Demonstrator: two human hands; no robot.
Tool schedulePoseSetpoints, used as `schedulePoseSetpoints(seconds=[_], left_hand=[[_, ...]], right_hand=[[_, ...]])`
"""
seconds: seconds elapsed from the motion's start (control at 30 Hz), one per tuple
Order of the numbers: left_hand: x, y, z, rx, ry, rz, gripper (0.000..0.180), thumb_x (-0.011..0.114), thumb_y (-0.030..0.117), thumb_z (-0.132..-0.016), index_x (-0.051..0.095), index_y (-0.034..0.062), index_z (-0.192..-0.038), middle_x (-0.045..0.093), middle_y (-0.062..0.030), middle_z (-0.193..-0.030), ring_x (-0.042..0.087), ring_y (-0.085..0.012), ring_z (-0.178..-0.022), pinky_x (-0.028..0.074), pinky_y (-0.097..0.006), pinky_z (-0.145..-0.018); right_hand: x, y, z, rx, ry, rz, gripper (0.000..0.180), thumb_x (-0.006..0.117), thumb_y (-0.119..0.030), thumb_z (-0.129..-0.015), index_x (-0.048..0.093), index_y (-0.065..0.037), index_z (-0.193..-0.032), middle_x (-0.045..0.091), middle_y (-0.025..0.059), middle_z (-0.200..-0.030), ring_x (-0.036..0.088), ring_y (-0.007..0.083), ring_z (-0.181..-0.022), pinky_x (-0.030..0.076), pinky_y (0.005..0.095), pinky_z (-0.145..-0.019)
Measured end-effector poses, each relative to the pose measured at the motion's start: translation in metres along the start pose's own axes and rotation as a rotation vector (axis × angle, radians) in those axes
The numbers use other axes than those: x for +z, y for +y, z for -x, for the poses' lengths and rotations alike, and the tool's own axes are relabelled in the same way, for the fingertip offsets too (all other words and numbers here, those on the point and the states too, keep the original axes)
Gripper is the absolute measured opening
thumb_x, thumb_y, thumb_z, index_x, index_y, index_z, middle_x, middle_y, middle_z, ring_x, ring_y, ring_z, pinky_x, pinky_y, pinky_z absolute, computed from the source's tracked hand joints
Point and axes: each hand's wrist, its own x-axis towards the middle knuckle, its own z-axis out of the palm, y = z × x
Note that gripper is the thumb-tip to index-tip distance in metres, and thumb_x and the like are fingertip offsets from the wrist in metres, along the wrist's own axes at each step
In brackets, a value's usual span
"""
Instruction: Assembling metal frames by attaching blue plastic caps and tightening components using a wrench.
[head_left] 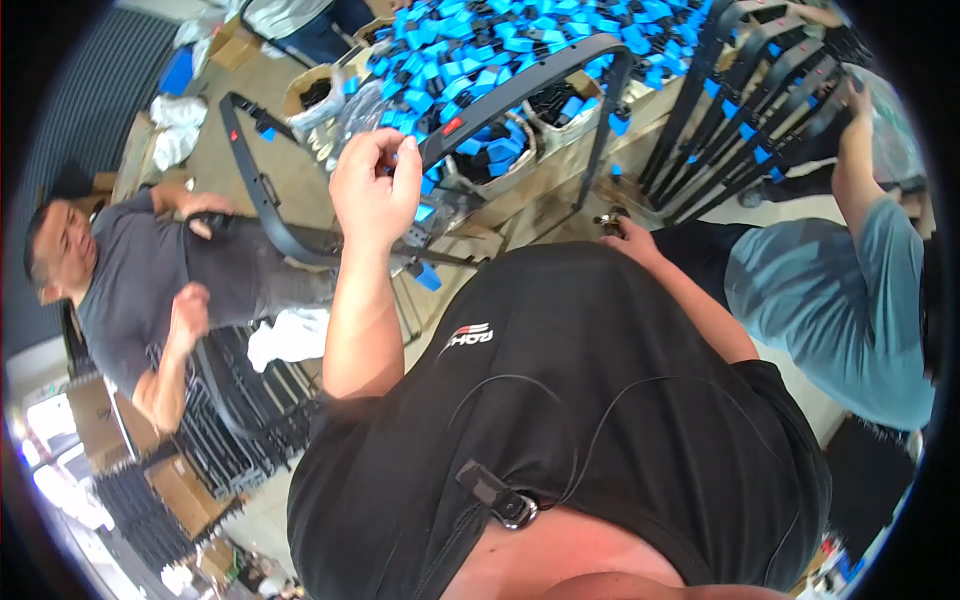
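The curved black bar (520, 85) arches over the bench (560, 180), from above the near-left corner toward the right side, where its leg drops along the boxes. The person's left hand (375, 190) is raised to it, fingers pinched closed on something small at the bar's underside near a red mark; what sits in the pinch is hidden by the fingers. The right hand (622, 232) hangs lower, beside the bench's near edge, closed on a small dark metal piece (610, 216).

The step in hand looks like fitting a small part onto the bar: the left hand steadies or seats it, the right keeps the next piece ready. The next move likely calls for the right hand to come up to the bar while the left keeps its pinch, with fine alignment.

Blue clips (520, 30) lie heaped across the far side of the bench, with open cardboard boxes (495, 150) of black and blue parts at the near edge. Finished bars (760, 100) lean at the right side, where another person's hand (858, 105) reaches.
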Motion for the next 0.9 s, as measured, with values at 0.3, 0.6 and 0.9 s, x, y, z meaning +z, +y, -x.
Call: schedulePoseSetpoints(seconds=[0.3,0.6,0.9], left_hand=[[0.016,-0.008,-0.002,-0.155,0.100,-0.093,0.015,0.076,0.015,-0.091,0.071,0.0008,-0.093,0.067,-0.0043,-0.077,0.061,-0.0103,-0.066,0.050,-0.026,-0.064],[0.023,0.017,-0.014,-0.172,-0.072,-0.304,0.021,0.074,0.021,-0.091,0.069,0.0007,-0.090,0.068,-0.0091,-0.078,0.065,-0.0189,-0.067,0.052,-0.033,-0.066],[0.017,0.014,-0.011,-0.153,-0.102,-0.381,0.020,0.072,0.019,-0.091,0.068,0.0002,-0.096,0.068,-0.0120,-0.082,0.067,-0.0230,-0.070,0.054,-0.036,-0.068]], right_hand=[[-0.035,0.036,0.003,0.101,-0.073,-0.030,0.055,0.074,-0.039,-0.087,0.060,-0.003,-0.126,0.070,0.0171,-0.100,0.068,0.0295,-0.092,0.053,0.0392,-0.082],[-0.018,0.113,0.009,0.106,0.075,-0.131,0.050,0.074,-0.040,-0.082,0.060,0.001,-0.107,0.069,0.0222,-0.094,0.069,0.0379,-0.092,0.053,0.0451,-0.080],[-0.014,0.072,0.025,0.182,-0.061,0.036,0.055,0.073,-0.048,-0.084,0.065,-0.001,-0.110,0.070,0.0274,-0.101,0.067,0.0447,-0.100,0.052,0.0495,-0.083]])
